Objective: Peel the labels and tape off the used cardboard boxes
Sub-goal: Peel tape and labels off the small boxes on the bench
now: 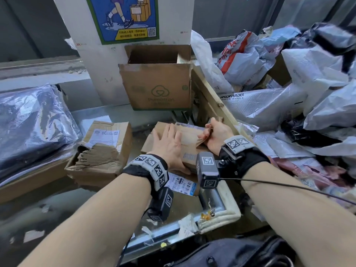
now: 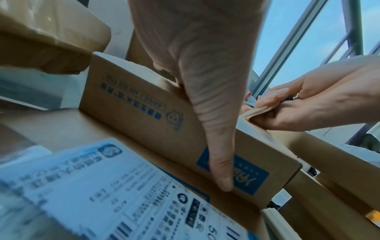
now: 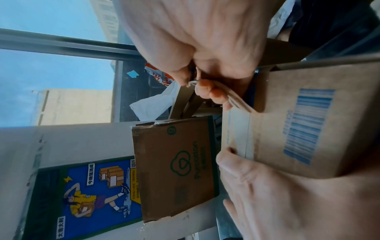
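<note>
Brown cardboard box with blue print [image 1: 189, 143] lies at the centre of my head view, stacked on another flat brown carton bearing a white shipping label [image 1: 183, 185] on the grey metal desk [image 1: 107, 112]. My left hand [image 1: 169, 146] lies flat on top of the box with fingers straight and spread, and its thumb [image 2: 218, 146] runs down the side panel over a blue printed patch. At the box's 3 o'clock end, my right hand [image 1: 216, 134] is curled, pinching a strip of beige tape [image 2: 255, 112] that lifts off the box edge.

At 9 o'clock from the box sits a crushed brown carton with a white label and a torn top [image 1: 102, 149]. At 12 o'clock an open brown carton with a green cloud logo [image 1: 158, 83] stands upright against a white pillar carrying a blue poster [image 1: 125, 18]. From 1 to 4 o'clock a heap of white and grey plastic mailer bags [image 1: 298, 97] spreads out. A dark bundle wrapped in clear plastic [image 1: 32, 120] lies far off at 9 o'clock.
</note>
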`<action>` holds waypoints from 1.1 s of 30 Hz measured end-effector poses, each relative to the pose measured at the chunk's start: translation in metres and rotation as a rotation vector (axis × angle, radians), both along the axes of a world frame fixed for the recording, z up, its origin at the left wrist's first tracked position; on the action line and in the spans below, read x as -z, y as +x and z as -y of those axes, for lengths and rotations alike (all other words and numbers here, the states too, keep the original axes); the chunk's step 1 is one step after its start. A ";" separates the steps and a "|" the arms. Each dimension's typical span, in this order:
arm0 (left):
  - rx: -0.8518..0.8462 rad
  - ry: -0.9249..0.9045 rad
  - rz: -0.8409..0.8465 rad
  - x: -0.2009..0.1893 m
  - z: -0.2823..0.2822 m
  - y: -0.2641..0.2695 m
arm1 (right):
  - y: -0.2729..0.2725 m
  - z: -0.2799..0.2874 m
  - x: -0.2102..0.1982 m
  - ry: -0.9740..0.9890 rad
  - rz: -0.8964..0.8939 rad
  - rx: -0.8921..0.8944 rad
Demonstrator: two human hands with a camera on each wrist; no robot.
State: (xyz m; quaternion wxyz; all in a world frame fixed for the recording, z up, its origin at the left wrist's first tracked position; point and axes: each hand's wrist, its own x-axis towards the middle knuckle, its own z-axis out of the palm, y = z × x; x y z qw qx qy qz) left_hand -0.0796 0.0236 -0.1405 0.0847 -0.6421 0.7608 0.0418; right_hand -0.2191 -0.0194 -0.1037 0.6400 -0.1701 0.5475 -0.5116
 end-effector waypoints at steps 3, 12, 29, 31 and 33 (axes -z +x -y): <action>-0.067 -0.016 0.010 -0.001 0.004 -0.009 | -0.004 0.014 -0.001 0.033 0.087 -0.019; -0.126 0.127 -0.066 -0.025 0.010 -0.005 | 0.010 0.025 -0.016 0.116 0.151 -0.310; -0.060 -0.030 -0.241 -0.030 -0.002 0.026 | 0.033 0.006 -0.039 0.016 0.213 -0.178; -0.050 -0.050 -0.262 -0.029 -0.005 0.029 | 0.035 0.002 -0.041 0.006 0.239 -0.172; -0.044 -0.069 -0.293 -0.029 -0.008 0.032 | 0.037 -0.001 -0.043 -0.006 0.270 -0.166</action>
